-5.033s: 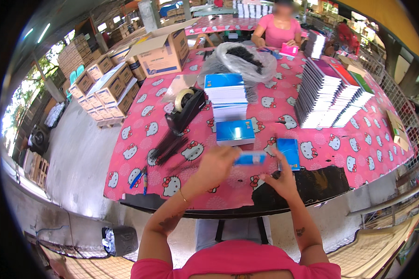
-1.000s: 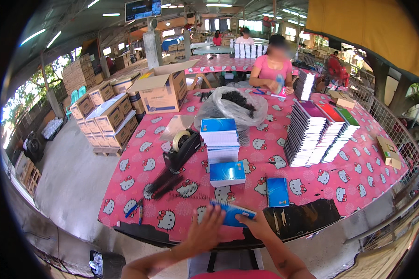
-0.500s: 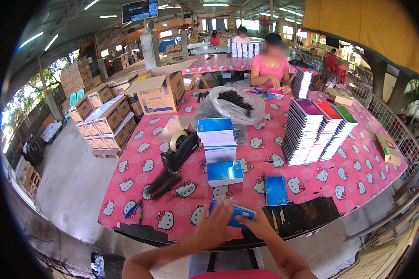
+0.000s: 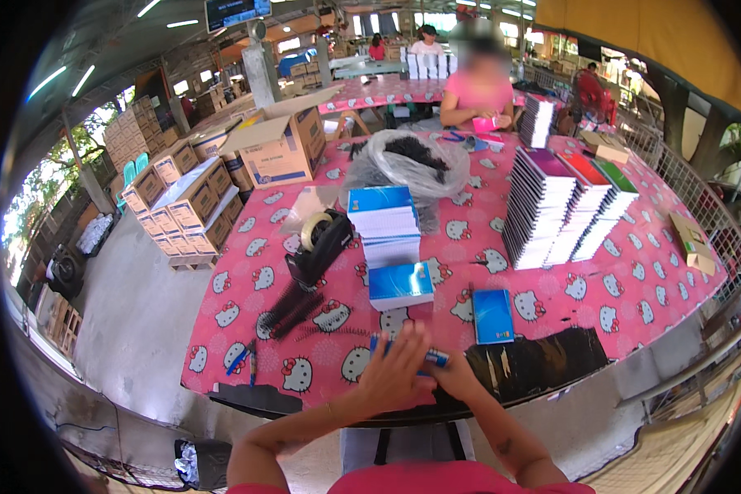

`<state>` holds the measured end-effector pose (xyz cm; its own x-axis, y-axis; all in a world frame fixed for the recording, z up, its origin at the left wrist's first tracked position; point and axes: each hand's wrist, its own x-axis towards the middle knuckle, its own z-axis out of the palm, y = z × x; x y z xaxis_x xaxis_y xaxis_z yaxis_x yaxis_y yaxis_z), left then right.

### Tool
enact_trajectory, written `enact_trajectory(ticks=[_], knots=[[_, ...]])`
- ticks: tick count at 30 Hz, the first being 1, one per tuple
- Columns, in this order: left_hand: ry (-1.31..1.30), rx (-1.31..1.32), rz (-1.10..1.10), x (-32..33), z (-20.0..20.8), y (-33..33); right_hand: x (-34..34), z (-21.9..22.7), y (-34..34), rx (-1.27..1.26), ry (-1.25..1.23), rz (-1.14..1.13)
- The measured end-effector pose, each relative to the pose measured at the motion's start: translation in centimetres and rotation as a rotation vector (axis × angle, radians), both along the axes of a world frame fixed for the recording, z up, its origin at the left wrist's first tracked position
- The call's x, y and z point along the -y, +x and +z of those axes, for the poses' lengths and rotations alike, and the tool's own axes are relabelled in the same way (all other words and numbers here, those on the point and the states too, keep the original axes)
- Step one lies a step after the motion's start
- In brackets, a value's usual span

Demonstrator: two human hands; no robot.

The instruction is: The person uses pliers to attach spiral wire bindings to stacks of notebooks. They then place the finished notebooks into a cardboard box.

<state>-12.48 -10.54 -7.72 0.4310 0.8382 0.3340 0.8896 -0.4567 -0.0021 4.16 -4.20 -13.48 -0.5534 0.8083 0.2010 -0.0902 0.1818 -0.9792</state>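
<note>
At the near edge of the table a blue-covered notebook (image 4: 437, 358) lies mostly hidden beneath my hands. My left hand (image 4: 397, 366) rests flat across it, fingers stretched out. My right hand (image 4: 456, 376) grips its right end, with the thumb on top. Just beyond is a low stack of blue notebooks (image 4: 400, 282), in front of a taller blue-topped stack (image 4: 380, 200). One more blue notebook (image 4: 493, 316) lies alone to the right. Loose black spiral coils (image 4: 292, 311) lie to the left, near a blue pen-like tool (image 4: 237, 361).
A black tape dispenser (image 4: 319, 247) stands left of the stacks, and a clear bag of black coils (image 4: 412, 160) behind them. Tall spiral notebook stacks (image 4: 543, 210) rise at the right. Cartons (image 4: 284, 148) stand far left. A co-worker (image 4: 477, 90) sits across the table.
My left hand, blurred in motion before, now lies flatter across the notebook, covering more of it. The whole view has shifted slightly. The co-worker's hands have raised a pink item.
</note>
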Motion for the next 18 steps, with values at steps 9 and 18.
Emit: enact_trajectory(ticks=[9,18], knots=[[-0.022,0.192,-0.013,1.1,-3.5,1.3,-1.7,-2.8,0.0,0.064,0.162,0.056],[0.112,0.347,-0.082,-2.3,-2.1,-0.3,-2.1,-1.0,0.5,0.112,0.261,0.033]])
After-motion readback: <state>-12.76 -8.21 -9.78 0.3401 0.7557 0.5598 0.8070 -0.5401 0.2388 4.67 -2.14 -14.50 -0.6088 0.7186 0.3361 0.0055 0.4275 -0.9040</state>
